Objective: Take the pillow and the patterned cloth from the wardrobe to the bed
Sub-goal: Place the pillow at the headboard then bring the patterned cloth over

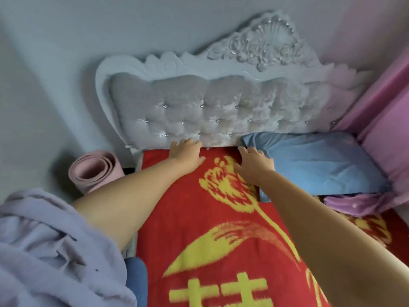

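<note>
The patterned cloth (212, 247), red with yellow flowers and characters, lies spread over the bed up to the headboard. My left hand (184, 150) rests flat on its top edge, fingers apart, touching the headboard base. My right hand (254, 166) presses on the cloth beside the blue pillow (316, 165), its fingers spread and touching the pillow's left edge. The pillow lies at the head of the bed on the right, against the headboard.
A tufted grey headboard (221, 107) with carved top stands against the wall. A rolled pink mat (97, 171) sits on the floor left of the bed. Purple fabric (354, 203) lies below the pillow. Pink wall or curtain (387, 129) borders the right side.
</note>
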`<state>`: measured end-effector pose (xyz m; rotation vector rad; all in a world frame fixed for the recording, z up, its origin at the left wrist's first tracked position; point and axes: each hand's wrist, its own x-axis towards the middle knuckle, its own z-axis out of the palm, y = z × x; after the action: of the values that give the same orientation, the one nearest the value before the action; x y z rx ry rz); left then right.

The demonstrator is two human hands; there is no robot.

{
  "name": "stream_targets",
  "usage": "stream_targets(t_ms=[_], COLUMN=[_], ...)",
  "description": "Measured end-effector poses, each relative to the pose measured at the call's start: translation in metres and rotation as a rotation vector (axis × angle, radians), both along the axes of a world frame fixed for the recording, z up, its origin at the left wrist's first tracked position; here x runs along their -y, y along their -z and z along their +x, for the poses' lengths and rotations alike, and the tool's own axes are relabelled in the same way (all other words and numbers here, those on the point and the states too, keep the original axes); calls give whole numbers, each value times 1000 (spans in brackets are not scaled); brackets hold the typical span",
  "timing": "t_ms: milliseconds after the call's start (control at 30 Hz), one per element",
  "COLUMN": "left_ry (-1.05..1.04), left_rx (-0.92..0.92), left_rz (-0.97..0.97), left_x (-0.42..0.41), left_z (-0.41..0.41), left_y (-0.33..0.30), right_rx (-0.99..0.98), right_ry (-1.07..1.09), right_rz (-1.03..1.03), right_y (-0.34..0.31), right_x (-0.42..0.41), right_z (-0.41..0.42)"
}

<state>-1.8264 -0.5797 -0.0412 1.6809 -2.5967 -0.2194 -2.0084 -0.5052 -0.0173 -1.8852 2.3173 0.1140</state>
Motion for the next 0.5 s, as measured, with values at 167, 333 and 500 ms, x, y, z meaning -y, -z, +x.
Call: stream_targets(t_ms=[167, 333, 500], left_ry=[-80, -91, -239], left_rx=[-38, -29, -46], left_rz=[-43, -17, -45], left_x=[14, 15, 18], left_z=[65, 177, 368], left_y=[0, 40, 70], right_rx=[-44, -51, -55], right_ry=[-169, -153, -270], right_rz=[-26, 2, 44], right_y=[7, 45, 84], right_x=[36, 63, 90], right_z=[71, 172, 337])
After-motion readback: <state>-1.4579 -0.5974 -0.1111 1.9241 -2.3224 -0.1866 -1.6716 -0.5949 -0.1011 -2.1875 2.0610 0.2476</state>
